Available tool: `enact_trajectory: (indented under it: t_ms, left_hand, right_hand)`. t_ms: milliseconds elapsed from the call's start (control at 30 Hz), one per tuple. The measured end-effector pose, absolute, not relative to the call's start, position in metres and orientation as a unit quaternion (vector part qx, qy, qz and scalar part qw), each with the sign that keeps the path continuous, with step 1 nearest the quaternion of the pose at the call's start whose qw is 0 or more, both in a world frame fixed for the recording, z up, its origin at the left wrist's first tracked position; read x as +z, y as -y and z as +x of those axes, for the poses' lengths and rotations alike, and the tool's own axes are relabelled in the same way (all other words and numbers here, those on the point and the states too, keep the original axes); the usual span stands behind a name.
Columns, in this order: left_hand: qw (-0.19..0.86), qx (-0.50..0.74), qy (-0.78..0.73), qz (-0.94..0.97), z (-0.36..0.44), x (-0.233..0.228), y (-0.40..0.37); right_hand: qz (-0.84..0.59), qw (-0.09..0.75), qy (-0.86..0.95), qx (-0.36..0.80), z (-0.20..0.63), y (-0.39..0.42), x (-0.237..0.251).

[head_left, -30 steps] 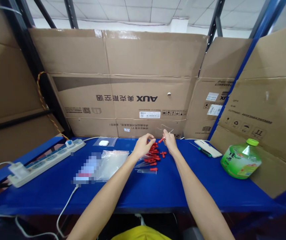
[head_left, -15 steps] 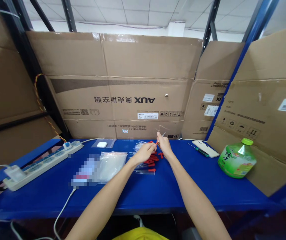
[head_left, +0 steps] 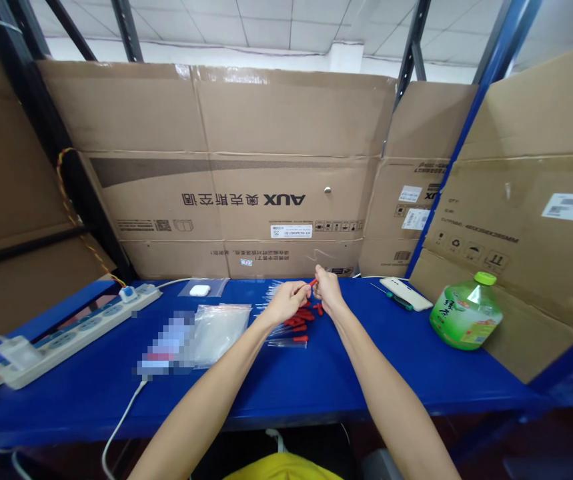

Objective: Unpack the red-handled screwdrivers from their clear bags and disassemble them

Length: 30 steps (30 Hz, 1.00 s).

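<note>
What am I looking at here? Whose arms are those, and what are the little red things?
The camera sits on a person's head and looks down, so you see that person's own arms. The left hand and right hand meet over a blue table and pinch one small red-capped piece between them. More red-capped clear tubes lie just below the hands. To the left are clear plastic bags, a small white case and a white power strip. To the right are a white phone and a green bottle. Cardboard boxes stand behind.
</note>
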State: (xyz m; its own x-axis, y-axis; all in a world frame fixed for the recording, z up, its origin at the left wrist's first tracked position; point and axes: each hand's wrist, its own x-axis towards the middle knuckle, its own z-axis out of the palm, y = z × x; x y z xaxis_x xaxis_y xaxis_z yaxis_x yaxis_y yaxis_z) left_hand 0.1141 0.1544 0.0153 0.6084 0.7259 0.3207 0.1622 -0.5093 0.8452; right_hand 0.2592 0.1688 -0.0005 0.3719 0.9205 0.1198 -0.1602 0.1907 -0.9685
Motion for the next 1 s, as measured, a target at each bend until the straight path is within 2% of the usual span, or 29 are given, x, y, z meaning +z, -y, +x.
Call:
enact_trajectory:
  t_ms: [300, 500, 733, 1000]
  left_hand:
    - [0.440, 0.346, -0.266, 0.785, 0.112, 0.015, -0.154]
    - [0.419, 0.342, -0.268, 0.797, 0.112, 0.017, -0.153]
    - [0.283, 0.332, -0.287, 0.853, 0.109, 0.016, -0.154]
    - [0.181, 0.358, -0.390, 0.829, 0.099, 0.006, -0.159]
  right_hand:
    - [-0.446, 0.693, 0.327, 0.463, 0.258, -0.165, 0.005]
    - [-0.451, 0.689, 0.322, 0.466, 0.259, -0.166, 0.006]
    - [-0.473, 0.658, 0.365, 0.458, 0.260, -0.162, 0.002]
    - [-0.434, 0.627, 0.557, 0.328, 0.245, -0.157, -0.005]
